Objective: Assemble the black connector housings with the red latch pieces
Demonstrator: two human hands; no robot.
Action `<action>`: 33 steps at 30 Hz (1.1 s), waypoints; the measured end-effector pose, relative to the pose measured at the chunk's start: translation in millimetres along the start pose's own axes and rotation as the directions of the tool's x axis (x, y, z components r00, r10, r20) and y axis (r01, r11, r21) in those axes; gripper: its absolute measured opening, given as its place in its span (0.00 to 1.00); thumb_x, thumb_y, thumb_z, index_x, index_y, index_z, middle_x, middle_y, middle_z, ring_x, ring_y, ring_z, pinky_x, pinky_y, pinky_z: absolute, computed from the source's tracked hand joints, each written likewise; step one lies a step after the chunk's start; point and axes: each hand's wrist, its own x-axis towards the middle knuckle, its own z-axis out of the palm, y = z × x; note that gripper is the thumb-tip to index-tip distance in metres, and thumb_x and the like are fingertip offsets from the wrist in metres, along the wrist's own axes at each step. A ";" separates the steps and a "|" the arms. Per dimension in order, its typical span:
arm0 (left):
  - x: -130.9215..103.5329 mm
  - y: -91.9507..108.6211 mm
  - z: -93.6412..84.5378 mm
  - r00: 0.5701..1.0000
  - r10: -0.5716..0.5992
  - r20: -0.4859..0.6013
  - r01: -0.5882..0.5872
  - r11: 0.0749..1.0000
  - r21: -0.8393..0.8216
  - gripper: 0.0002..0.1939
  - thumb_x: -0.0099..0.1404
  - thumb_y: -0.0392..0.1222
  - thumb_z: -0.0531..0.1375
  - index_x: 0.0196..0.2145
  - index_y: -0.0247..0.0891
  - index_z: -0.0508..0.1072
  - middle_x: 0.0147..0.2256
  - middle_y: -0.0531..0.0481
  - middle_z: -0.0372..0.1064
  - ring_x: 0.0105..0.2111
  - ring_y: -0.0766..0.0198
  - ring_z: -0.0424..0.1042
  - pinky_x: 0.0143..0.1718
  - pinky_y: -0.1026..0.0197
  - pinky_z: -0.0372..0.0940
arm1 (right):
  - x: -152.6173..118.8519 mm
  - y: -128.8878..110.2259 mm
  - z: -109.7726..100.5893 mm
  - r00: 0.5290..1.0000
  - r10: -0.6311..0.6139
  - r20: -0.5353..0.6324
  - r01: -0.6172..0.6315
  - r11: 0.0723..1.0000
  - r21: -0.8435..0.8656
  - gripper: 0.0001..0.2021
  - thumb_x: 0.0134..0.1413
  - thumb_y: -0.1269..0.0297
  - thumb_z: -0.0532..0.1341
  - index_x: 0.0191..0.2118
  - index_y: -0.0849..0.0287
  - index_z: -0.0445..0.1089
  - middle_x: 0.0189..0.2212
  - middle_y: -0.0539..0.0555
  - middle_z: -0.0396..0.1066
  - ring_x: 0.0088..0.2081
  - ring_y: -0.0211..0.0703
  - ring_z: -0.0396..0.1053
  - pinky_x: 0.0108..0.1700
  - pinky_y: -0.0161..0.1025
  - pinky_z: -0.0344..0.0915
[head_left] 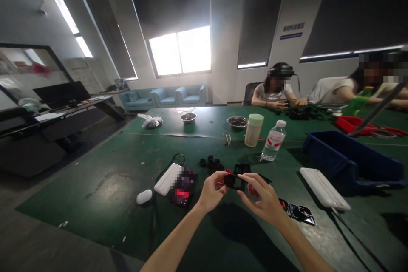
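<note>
Between both hands, raised over the green table (105, 178), is a small black rectangular frame (239, 183) with an opening in it. My left hand (211, 192) pinches its left end, where a black block-like part sits with a bit of red beside it. Fingers of my right hand (262, 199) close on the frame's right end. Just beyond the hands lie several small black parts (211, 162) and another black piece (244, 168). To the right of my right hand are flat black parts (299, 211) with shiny edges.
Left of the hands are a phone (185, 187), a white power bank (168, 179) and a white earbud case (144, 196). Rightward stand a water bottle (273, 141), a green-lidded cup (254, 131), a blue bin (344, 153) and another power bank (324, 189). Two people sit across the table.
</note>
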 end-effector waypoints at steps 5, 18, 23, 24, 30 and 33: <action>-12.6 4.7 -0.9 1.000 0.014 0.023 -0.013 1.000 -0.025 0.19 0.63 0.41 0.70 0.51 0.36 0.78 0.47 0.42 0.80 0.46 0.56 0.79 0.49 0.57 0.72 | 8.0 -7.9 1.8 0.999 -0.033 0.003 0.033 0.999 0.017 0.20 0.67 0.65 0.63 0.62 0.52 0.66 0.49 0.57 0.72 0.27 0.35 0.68 0.29 0.37 0.70; -24.0 11.5 0.9 0.995 0.016 0.095 -0.018 1.000 0.012 0.24 0.57 0.27 0.66 0.52 0.35 0.80 0.46 0.43 0.80 0.45 0.58 0.79 0.50 0.57 0.73 | -19.1 -13.4 -0.1 0.999 0.007 -0.037 -0.004 0.997 0.074 0.23 0.65 0.67 0.64 0.65 0.50 0.68 0.47 0.57 0.75 0.28 0.38 0.70 0.30 0.38 0.72; -26.6 13.1 3.7 0.994 0.000 0.112 0.001 1.000 -0.006 0.21 0.59 0.29 0.67 0.50 0.34 0.80 0.45 0.43 0.80 0.44 0.57 0.79 0.50 0.56 0.73 | -20.2 -15.0 -0.1 0.999 -0.003 -0.054 0.006 0.999 0.048 0.25 0.64 0.69 0.65 0.64 0.49 0.69 0.48 0.56 0.75 0.28 0.36 0.70 0.29 0.37 0.71; -27.0 13.8 4.3 0.994 0.001 0.113 0.000 1.000 -0.011 0.20 0.59 0.31 0.68 0.50 0.34 0.80 0.45 0.43 0.80 0.44 0.57 0.79 0.50 0.56 0.73 | -20.4 -14.9 -0.2 0.998 -0.006 -0.057 0.008 0.999 0.043 0.25 0.64 0.69 0.66 0.65 0.49 0.69 0.48 0.56 0.75 0.27 0.36 0.69 0.29 0.37 0.71; -29.5 17.0 5.5 0.992 -0.010 0.123 0.016 0.999 -0.047 0.19 0.62 0.41 0.72 0.50 0.34 0.80 0.45 0.41 0.80 0.44 0.55 0.79 0.51 0.55 0.73 | -22.9 -15.7 -1.2 0.997 0.015 -0.071 -0.013 0.999 0.034 0.24 0.64 0.67 0.65 0.65 0.49 0.69 0.47 0.57 0.75 0.28 0.38 0.71 0.30 0.37 0.73; -30.4 16.0 5.8 0.991 -0.040 0.128 0.050 0.996 -0.070 0.22 0.61 0.44 0.73 0.51 0.33 0.80 0.46 0.40 0.80 0.46 0.53 0.79 0.52 0.54 0.73 | -23.8 -16.7 -1.7 0.997 0.029 -0.067 -0.027 0.999 0.025 0.23 0.64 0.66 0.65 0.64 0.50 0.69 0.48 0.59 0.76 0.28 0.39 0.71 0.30 0.38 0.74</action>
